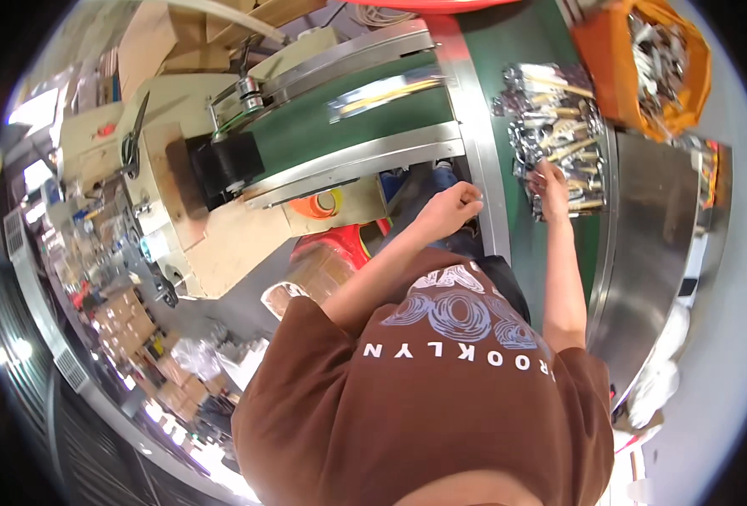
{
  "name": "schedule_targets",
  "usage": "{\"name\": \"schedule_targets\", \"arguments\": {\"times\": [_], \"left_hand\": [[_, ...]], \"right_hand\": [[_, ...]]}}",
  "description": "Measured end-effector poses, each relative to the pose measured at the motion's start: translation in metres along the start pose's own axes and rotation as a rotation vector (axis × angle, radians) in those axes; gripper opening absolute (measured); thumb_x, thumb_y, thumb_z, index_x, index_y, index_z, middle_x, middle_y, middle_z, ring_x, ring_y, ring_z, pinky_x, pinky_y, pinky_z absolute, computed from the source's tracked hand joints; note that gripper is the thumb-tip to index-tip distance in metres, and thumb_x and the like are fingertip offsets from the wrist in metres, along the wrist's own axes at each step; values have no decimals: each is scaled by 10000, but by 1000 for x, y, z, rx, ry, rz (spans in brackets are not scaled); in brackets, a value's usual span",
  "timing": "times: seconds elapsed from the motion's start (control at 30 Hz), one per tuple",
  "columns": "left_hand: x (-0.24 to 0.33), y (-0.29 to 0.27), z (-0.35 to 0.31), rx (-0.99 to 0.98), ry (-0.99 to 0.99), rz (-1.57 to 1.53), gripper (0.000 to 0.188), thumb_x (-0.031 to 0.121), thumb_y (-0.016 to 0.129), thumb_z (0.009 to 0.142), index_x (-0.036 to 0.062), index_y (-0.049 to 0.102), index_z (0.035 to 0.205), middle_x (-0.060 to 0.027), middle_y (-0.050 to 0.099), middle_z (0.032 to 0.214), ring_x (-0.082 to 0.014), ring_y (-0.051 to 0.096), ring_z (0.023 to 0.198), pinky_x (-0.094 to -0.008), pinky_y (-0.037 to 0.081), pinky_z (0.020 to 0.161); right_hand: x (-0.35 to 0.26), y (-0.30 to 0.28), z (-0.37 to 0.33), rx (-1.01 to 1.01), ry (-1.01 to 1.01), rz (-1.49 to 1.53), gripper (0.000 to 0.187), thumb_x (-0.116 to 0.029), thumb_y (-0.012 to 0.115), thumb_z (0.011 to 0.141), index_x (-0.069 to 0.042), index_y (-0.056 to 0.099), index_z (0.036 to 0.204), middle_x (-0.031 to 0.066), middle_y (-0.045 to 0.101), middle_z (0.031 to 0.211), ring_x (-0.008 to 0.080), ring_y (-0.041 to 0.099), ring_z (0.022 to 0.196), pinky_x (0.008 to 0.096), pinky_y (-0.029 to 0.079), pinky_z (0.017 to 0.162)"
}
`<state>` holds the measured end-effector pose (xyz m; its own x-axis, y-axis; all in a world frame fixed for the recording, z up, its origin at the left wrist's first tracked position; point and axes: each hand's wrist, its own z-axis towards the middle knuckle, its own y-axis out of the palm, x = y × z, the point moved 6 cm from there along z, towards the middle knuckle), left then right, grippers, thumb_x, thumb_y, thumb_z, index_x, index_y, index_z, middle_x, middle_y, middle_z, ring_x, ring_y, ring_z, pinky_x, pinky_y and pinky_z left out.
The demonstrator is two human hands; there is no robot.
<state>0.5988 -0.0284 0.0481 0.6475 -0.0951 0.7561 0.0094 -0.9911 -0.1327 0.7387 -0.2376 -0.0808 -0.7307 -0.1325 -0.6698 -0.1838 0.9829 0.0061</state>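
My right hand point(550, 191) reaches into a pile of clear plastic packets point(559, 126) on the green belt at the right. Its fingers are drawn together at the near edge of the pile, on a packet there. Pale, wood-coloured slim pieces and dark parts show through the plastic; their exact kind is too small to tell. My left hand point(451, 211) hovers just left of the metal rail point(485, 152), fingers curled in and no item visible in them. Farther off, a single blurred packet point(388, 93) with a long pale piece lies on the left conveyor belt point(306, 139).
A cream-coloured machine point(222, 253) with a black roller point(226, 164) stands at the left end of the conveyor. An orange bag point(605, 76) holding small shiny pieces is at the back right. Beside the belt is a steel surface point(656, 219). An orange tape roll point(314, 205) sits below the conveyor.
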Motion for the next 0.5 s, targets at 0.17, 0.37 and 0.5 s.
{"name": "schedule_targets", "arguments": {"times": [0.17,0.37,0.5], "left_hand": [[-12,-31,4,130,-42,-92,328,249,588,824,23,533,1056,-115,631,933,-223,622,827,-313,474,748],[-22,-55,7,142,-99,-177,294,214,571,853,19,533,1069,-66,594,956,-132,579,825,-271,453,759],[-36,-62,14,161,-52,-314,237,127,561,857,2,530,1056,-46,595,935,-102,566,808,-233,450,730]], "right_hand": [[-39,111,47,-298,106,86,522,-460,612,798,-60,498,1113,42,559,1003,161,562,898,301,467,738],[-60,195,51,-711,129,188,757,-536,544,795,5,324,1276,138,461,1223,229,472,1122,366,411,919],[-69,221,39,-845,129,479,572,-408,584,822,-66,401,1242,124,430,1264,252,393,1185,422,299,1008]]}}
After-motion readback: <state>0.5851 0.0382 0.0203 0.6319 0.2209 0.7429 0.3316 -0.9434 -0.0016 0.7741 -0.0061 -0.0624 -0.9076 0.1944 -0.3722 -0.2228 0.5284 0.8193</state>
